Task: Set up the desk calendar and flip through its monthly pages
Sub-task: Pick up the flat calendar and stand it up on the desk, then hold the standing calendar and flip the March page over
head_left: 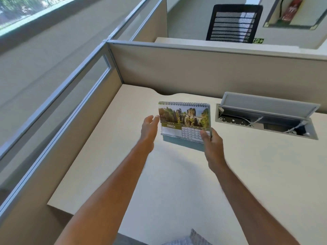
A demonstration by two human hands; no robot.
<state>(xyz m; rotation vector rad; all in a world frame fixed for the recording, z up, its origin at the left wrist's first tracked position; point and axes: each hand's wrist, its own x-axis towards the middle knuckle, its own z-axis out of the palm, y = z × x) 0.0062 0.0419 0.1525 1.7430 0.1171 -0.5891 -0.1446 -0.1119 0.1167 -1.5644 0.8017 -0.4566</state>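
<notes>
A spiral-bound desk calendar [184, 121] stands above the cream desk [177, 174], showing the MARCH page with a photo of rock towers. Its teal base shows under the page. My right hand [212, 144] pinches the page's lower right corner, thumb over the date grid. Just left of the calendar, my left hand [149, 128] is held with fingers spread, fingertips near the page's left edge, holding nothing.
An open cable hatch [265, 121] with its grey lid raised and wires inside lies in the desk to the right. Beige partition walls [194, 71] close off the back and left. A black mesh chair [233, 23] stands beyond the partition.
</notes>
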